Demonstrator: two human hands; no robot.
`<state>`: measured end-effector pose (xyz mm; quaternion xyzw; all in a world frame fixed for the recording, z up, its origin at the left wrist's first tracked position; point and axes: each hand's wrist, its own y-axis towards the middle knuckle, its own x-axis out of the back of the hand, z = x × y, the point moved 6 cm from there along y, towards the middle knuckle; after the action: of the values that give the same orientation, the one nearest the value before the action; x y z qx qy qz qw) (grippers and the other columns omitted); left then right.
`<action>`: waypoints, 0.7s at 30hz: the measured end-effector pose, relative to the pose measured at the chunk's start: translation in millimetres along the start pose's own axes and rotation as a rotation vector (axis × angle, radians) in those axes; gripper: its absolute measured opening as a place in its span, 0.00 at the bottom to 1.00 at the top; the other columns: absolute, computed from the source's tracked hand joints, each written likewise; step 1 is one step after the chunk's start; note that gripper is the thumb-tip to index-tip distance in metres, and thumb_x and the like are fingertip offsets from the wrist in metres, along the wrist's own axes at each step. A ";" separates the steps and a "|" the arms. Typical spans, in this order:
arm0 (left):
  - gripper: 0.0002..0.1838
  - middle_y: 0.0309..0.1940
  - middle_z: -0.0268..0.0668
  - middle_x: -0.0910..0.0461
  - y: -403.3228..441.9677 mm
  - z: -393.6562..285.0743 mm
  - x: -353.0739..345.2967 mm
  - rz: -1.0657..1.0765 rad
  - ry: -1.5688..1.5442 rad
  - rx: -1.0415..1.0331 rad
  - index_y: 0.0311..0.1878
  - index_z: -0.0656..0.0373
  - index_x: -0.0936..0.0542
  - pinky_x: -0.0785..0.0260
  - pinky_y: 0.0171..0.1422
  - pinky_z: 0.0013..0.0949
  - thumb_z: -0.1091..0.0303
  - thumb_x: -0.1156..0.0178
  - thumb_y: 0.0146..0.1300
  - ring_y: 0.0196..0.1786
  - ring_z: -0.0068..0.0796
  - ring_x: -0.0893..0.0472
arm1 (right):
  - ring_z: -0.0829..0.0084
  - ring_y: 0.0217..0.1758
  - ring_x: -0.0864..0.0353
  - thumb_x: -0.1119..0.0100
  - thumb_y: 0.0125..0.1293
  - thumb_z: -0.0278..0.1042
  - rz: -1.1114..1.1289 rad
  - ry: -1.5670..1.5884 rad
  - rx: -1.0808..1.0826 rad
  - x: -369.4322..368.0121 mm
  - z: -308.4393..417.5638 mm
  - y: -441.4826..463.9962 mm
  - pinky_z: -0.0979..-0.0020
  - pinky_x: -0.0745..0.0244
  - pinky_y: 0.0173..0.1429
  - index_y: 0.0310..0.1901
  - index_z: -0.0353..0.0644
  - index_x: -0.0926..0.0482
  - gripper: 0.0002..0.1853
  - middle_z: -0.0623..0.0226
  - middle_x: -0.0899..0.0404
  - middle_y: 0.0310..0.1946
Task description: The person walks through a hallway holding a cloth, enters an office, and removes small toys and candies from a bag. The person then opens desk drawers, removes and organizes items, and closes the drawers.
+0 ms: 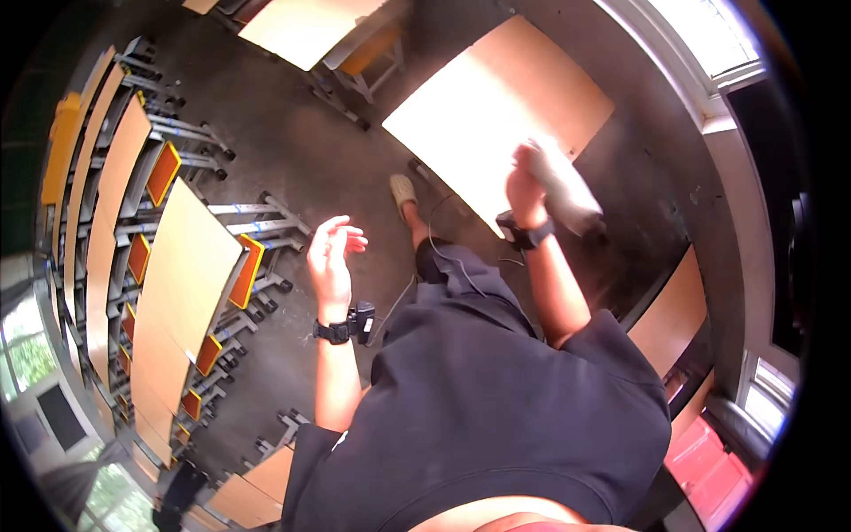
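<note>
The pale thing is at the right side of the desk, its far end overlapping the desktop in view and its near end out past the edge. It is blurred, so it may be a bottle or a roll; its near end looks darker. The right hand is up against its left side, but I cannot tell how far those fingers close round it. The left hand is left of the desk, over the floor, holding nothing, fingers loosely curled and partly open.

The straight outline suggests something fairly stiff rather than limp, and probably light enough for one hand. If the skin is smooth it could slip or roll in the palm, though it doesn't look especially fragile. The best hold is likely round the middle, thumb opposite the fingers, leaving the darker end free.
</note>
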<state>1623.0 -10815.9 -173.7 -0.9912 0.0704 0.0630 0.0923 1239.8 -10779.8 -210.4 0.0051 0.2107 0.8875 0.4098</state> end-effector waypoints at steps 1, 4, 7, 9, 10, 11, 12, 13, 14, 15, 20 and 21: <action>0.15 0.41 0.41 0.15 13.3 6.1 3.5 0.006 0.008 0.053 0.59 0.66 0.21 0.21 0.47 0.32 0.66 0.44 0.79 0.39 0.28 0.15 | 0.78 0.28 0.28 0.41 0.78 0.42 0.076 -0.007 -0.309 -5.3 -84.2 -16.3 0.74 0.32 0.32 0.41 0.44 0.25 0.11 0.73 0.29 0.28; 0.14 0.40 0.40 0.14 78.2 2.0 27.9 0.002 0.075 0.131 0.59 0.66 0.21 0.20 0.48 0.31 0.67 0.44 0.78 0.39 0.28 0.14 | 0.80 0.19 0.35 0.48 0.81 0.47 0.195 0.315 -1.177 -43.6 -271.3 -83.2 0.74 0.39 0.23 0.32 0.49 0.28 0.17 0.78 0.36 0.16; 0.14 0.40 0.40 0.14 143.9 -30.9 68.9 -0.101 0.207 0.173 0.59 0.66 0.20 0.19 0.48 0.31 0.68 0.44 0.78 0.39 0.27 0.14 | 0.81 0.15 0.41 0.52 0.82 0.47 0.163 0.167 -1.247 -135.9 -242.4 -54.2 0.76 0.42 0.21 0.32 0.50 0.30 0.18 0.80 0.38 0.16; 0.13 0.39 0.40 0.14 183.3 -48.5 100.9 -0.145 0.212 0.167 0.58 0.66 0.20 0.20 0.47 0.30 0.68 0.45 0.79 0.39 0.27 0.15 | 0.82 0.15 0.42 0.54 0.83 0.47 0.217 0.063 -1.213 -197.1 -242.6 -19.1 0.76 0.43 0.20 0.32 0.49 0.30 0.19 0.80 0.39 0.16; 0.13 0.39 0.39 0.14 201.8 -60.5 112.0 -0.165 0.196 0.154 0.58 0.66 0.20 0.20 0.47 0.30 0.68 0.45 0.79 0.39 0.27 0.15 | 0.81 0.15 0.41 0.54 0.83 0.46 0.239 0.069 -1.128 -235.4 -236.1 13.6 0.75 0.42 0.21 0.32 0.49 0.30 0.19 0.80 0.38 0.16; 0.13 0.39 0.40 0.14 213.6 -69.8 118.6 -0.189 0.217 0.151 0.57 0.65 0.20 0.20 0.47 0.30 0.68 0.45 0.79 0.39 0.27 0.15 | 0.81 0.15 0.40 0.54 0.83 0.46 0.274 0.077 -1.045 -267.0 -227.4 46.9 0.75 0.42 0.21 0.32 0.48 0.29 0.19 0.79 0.37 0.16; 0.12 0.39 0.40 0.14 232.9 -71.6 133.1 -0.202 0.220 0.119 0.57 0.65 0.20 0.20 0.48 0.30 0.69 0.46 0.79 0.39 0.27 0.15 | 0.81 0.15 0.39 0.54 0.83 0.46 0.308 0.079 -0.968 -305.8 -215.4 79.6 0.75 0.41 0.21 0.32 0.47 0.29 0.19 0.78 0.36 0.16; 0.13 0.40 0.41 0.15 247.6 -83.3 139.2 -0.228 0.224 0.098 0.57 0.65 0.20 0.21 0.48 0.31 0.67 0.46 0.80 0.39 0.28 0.15 | 0.81 0.16 0.38 0.54 0.83 0.46 0.335 0.042 -0.849 -342.8 -198.3 116.3 0.74 0.40 0.21 0.32 0.46 0.28 0.20 0.77 0.34 0.18; 0.13 0.40 0.41 0.15 260.8 -92.0 144.7 -0.252 0.226 0.076 0.57 0.64 0.20 0.21 0.48 0.32 0.66 0.46 0.80 0.40 0.29 0.15 | 0.82 0.17 0.36 0.54 0.84 0.46 0.361 0.009 -0.724 -378.4 -177.4 152.1 0.74 0.39 0.21 0.32 0.46 0.27 0.20 0.76 0.32 0.19; 0.13 0.41 0.41 0.14 273.5 -92.9 154.0 -0.249 0.176 0.053 0.57 0.64 0.20 0.21 0.49 0.32 0.67 0.47 0.80 0.40 0.29 0.14 | 0.82 0.18 0.35 0.52 0.83 0.45 0.337 0.086 -0.603 -412.3 -145.5 186.2 0.74 0.38 0.22 0.33 0.45 0.26 0.20 0.77 0.32 0.20; 0.13 0.41 0.40 0.14 335.3 -88.2 208.2 -0.283 0.095 0.072 0.58 0.64 0.20 0.20 0.49 0.30 0.68 0.48 0.80 0.41 0.27 0.14 | 0.77 0.24 0.32 0.54 0.83 0.41 -0.027 -0.094 0.459 -507.2 44.8 278.6 0.72 0.34 0.26 0.31 0.40 0.28 0.20 0.70 0.30 0.22; 0.13 0.41 0.39 0.14 352.9 -87.6 223.7 -0.288 0.079 0.055 0.57 0.64 0.19 0.20 0.48 0.30 0.67 0.47 0.81 0.41 0.26 0.14 | 0.75 0.25 0.32 0.57 0.83 0.41 -0.085 -0.099 0.685 -522.5 74.5 281.3 0.70 0.33 0.26 0.30 0.40 0.29 0.20 0.68 0.30 0.23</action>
<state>1799.1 -11204.8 -180.6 -0.9899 -0.0670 0.0081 0.1244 1396.3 -11295.3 49.3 0.1766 0.4760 0.7463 0.4305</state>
